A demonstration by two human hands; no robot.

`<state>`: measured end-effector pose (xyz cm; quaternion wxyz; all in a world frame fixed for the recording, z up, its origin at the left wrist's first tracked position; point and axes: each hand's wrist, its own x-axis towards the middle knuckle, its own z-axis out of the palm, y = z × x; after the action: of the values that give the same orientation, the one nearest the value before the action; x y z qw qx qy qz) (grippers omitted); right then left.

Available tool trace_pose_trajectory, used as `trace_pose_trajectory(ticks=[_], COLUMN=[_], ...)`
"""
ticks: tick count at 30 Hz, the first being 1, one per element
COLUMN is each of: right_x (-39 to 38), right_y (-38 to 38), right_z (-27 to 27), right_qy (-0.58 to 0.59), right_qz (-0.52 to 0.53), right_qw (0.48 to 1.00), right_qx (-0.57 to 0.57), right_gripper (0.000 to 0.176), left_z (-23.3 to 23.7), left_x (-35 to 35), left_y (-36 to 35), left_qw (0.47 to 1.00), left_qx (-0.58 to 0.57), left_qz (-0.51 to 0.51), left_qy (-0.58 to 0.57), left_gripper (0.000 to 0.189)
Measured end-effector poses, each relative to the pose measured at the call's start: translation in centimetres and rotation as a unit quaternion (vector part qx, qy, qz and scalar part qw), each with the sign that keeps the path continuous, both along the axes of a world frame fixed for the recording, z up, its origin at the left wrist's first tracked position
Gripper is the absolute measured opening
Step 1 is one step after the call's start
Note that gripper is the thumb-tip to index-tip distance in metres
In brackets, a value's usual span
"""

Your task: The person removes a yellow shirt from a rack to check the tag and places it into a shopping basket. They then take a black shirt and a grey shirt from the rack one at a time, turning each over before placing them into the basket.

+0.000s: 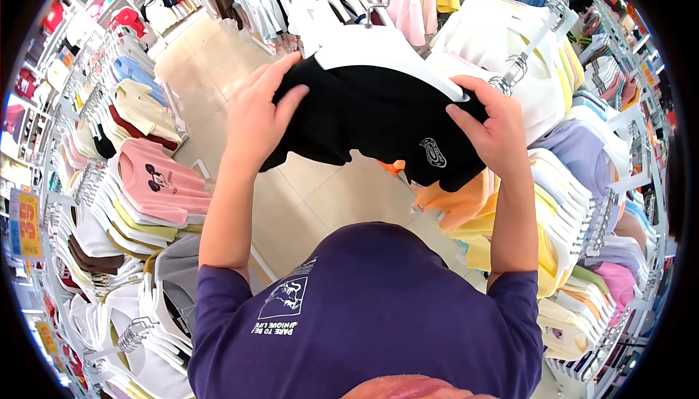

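A black garment (371,111) with a small white print near its lower right hangs on a white hanger (386,53), whose metal hook points up. My left hand (262,108) pinches the garment at its left shoulder, thumb in front. On the other side my right hand (491,122) grips the right shoulder, close to the hanger's right end. The cloth is stretched between both hands, its lower edge uneven and bunched.
Racks of hung clothes stand on both sides, with a pink shirt (164,180) at left and orange garments (459,199) at right. White garments (502,42) hang ahead right. Tiled floor (196,64) runs between the racks.
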<state>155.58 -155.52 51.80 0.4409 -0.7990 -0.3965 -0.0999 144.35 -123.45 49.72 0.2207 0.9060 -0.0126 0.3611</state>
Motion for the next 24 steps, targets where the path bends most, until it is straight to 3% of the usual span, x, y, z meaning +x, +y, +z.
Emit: trace_pose_trajectory(ticks=[4, 7, 10, 14, 18, 20, 22, 24], right_x=[0.1, 0.5, 1.6, 2.1, 2.7, 2.4, 1.9, 0.5], right_y=[-0.8, -1.9, -2.7, -3.5, -3.1, -2.6, -2.2, -1.5], right_z=[-0.2, -0.9, -3.6, -7.4, -11.2, -11.4, -10.6, -8.2], right_qy=[0.001, 0.165, 0.142, 0.238, 0.372, 0.345, 0.318, 0.148], right_qz=[0.017, 0.076, 0.123, 0.15, 0.135, 0.08, 0.05, 0.1], right_qw=[1.0, 0.982, 0.976, 0.957, 0.916, 0.935, 0.947, 0.984], right_qx=[-0.013, 0.055, 0.107, 0.065, 0.064, 0.033, 0.012, 0.017], right_gripper=[0.043, 0.065, 0.082, 0.084, 0.044, 0.015, 0.011, 0.011], left_z=[0.5, 1.6, 2.6, 3.7, 4.0, 4.2, 3.9, 3.0], left_x=[0.2, -0.3, -0.6, -1.3, -1.5, -1.4, -1.1, -0.4], left_y=[-0.1, 0.7, 2.7, 5.2, 7.3, 7.9, 8.9, 11.0], left_qw=[1.0, 0.998, 0.996, 0.993, 0.99, 0.989, 0.986, 0.982], left_qx=[-0.018, -0.003, 0.005, -0.019, -0.024, -0.057, -0.08, -0.105], left_qz=[-0.001, 0.024, 0.051, 0.086, 0.096, 0.088, 0.084, 0.076], left_qy=[-0.025, -0.054, -0.074, -0.077, -0.098, -0.105, -0.118, -0.134], left_gripper=[0.026, 0.025, 0.024, 0.028, 0.028, 0.027, 0.026, 0.027])
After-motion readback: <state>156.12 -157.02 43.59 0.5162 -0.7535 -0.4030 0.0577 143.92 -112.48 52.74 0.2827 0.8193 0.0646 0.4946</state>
